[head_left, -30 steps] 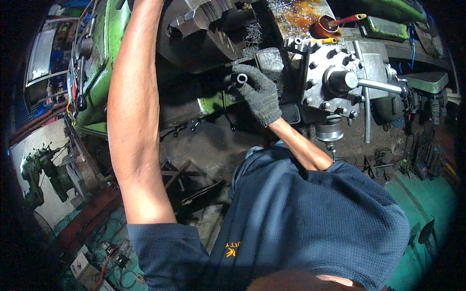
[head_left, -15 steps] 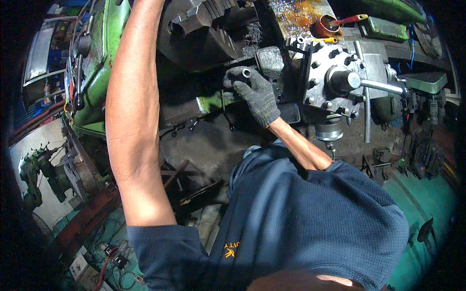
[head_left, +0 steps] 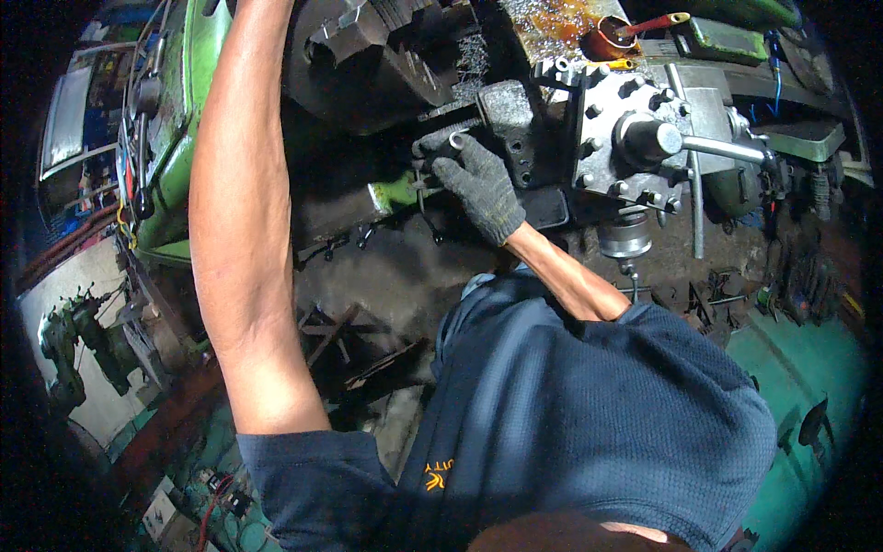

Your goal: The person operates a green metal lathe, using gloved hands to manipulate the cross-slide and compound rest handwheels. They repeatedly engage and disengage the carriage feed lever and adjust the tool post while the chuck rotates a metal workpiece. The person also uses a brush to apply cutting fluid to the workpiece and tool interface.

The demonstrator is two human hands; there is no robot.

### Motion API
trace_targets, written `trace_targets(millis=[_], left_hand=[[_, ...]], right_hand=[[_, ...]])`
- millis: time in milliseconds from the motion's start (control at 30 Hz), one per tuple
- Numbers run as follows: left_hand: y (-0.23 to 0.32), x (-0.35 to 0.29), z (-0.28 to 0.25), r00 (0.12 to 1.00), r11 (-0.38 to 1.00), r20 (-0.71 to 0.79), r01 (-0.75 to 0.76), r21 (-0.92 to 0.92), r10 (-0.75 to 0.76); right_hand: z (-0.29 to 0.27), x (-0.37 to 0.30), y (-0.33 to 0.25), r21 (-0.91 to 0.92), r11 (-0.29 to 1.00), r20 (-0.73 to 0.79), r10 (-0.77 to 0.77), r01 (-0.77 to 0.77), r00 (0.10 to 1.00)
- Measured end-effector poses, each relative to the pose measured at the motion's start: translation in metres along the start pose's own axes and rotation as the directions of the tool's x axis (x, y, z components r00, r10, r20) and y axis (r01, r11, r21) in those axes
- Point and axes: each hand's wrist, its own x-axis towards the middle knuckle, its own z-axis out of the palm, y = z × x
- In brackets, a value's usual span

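Note:
My right hand (head_left: pixel 480 184), in a dark grey knitted glove, is closed around a small metal tube (head_left: pixel 457 141), whose pale round end shows between the thumb and fingers. The rest of that piece is hidden in the glove. This hand is just below the lathe chuck (head_left: pixel 368 74) and to the left of a dark metal block (head_left: pixel 511 120). My bare left forearm (head_left: pixel 241 175) reaches up past the chuck's left side, and its hand lies beyond the top edge of the picture.
Right of my right hand stands a square tool post (head_left: pixel 635 138) with several bolts and a long lever (head_left: pixel 727 154). Behind it, a red pot (head_left: pixel 611 39) with a brush sits on an oily plate (head_left: pixel 543 28). Metal shavings (head_left: pixel 472 60) lie by the chuck. The green headstock (head_left: pixel 175 184) is at left.
The whole view has shifted slightly, with the machine now a little higher and further left. My right hand still holds the metal tube, and my left arm stays stretched upward.

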Motion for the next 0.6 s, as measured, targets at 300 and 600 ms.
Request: trace_targets(millis=[300,600], left_hand=[[0.026,0.013,-0.01,0.987,0.997,0.142,0.066,0.041,-0.071],[0.02,0.007,-0.028,0.988,0.995,0.123,0.088,0.04,-0.093]], right_hand=[[-0.035,-0.01,-0.084,-0.26,0.965,-0.076,-0.003,-0.017,0.997],[-0.021,-0.035,-0.096,0.512,0.851,-0.086,0.189,-0.119,0.978]])
